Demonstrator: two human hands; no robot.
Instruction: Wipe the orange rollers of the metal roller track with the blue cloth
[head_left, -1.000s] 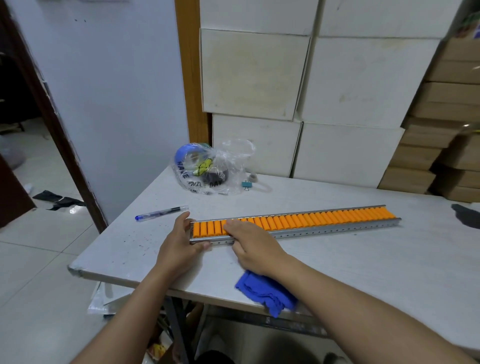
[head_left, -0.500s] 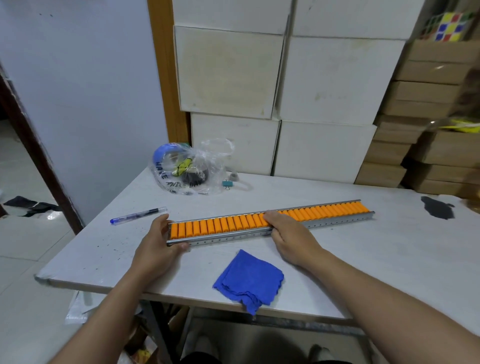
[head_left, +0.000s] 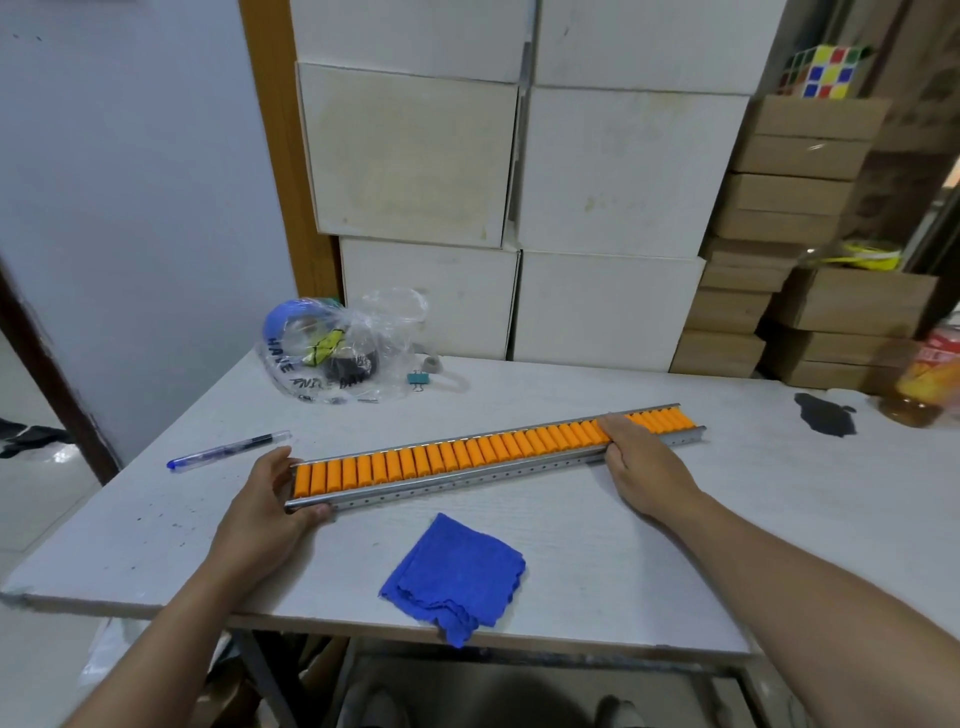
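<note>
Your left hand (head_left: 265, 506) grips the near left end of the long silver metal roller track (head_left: 493, 457), fingers curled round its end, and your right hand (head_left: 641, 457) lies flat and open on the row of small orange rollers (head_left: 467, 453) near the far right end. The track lies slanting across the white table (head_left: 779, 519). The soft blue cloth (head_left: 454, 577) lies folded near the table's front edge, apart from both hands.
</note>
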